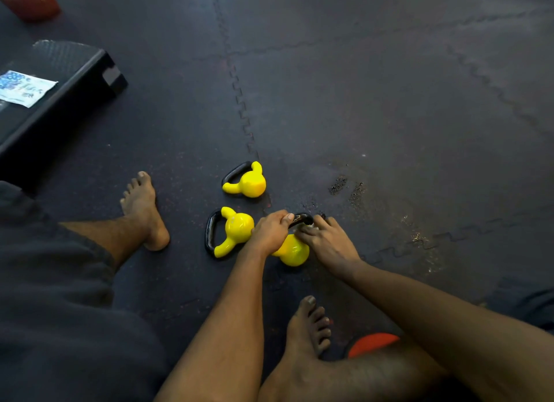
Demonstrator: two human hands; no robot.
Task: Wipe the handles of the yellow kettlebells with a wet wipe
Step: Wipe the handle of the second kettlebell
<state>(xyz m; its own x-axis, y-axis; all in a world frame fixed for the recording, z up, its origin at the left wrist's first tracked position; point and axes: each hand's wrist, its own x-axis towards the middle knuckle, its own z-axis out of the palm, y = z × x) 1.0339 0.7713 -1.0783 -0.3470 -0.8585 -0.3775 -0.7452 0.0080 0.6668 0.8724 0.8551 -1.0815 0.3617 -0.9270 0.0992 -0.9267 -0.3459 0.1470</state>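
Kettlebell time on the gym floor (389, 101), three little yellow ones with black handles. The left hand (271, 230) is wrapped around the handle (301, 219) of the held kettlebell (292, 253), thumb on top, fingers curled right round the bar. The right hand (329, 242) sits at the far end of that same handle, thumb below and fingers bent over the top, pinching it. A tiny pale scrap (313, 228) peeks out between those fingers; it's too small for me to say whether that's the wipe. The yellow ball of that bell sits just under both hands, between the wrists. Touching the left hand on its outer side is the second kettlebell (236, 227), tipped over with its handle pointing away from the hands. The third kettlebell (250, 182) lies beyond the left hand, also on its side, close to the second but not touching it. Well off past the left hand is a black bench (60, 80) with a blue and white wipe pack (24, 88) lying flat on top. One bare foot (144, 209) is planted left of the bells. The other foot (308, 323) is tucked in below the hands, next to something orange (371, 343) I can't make out.
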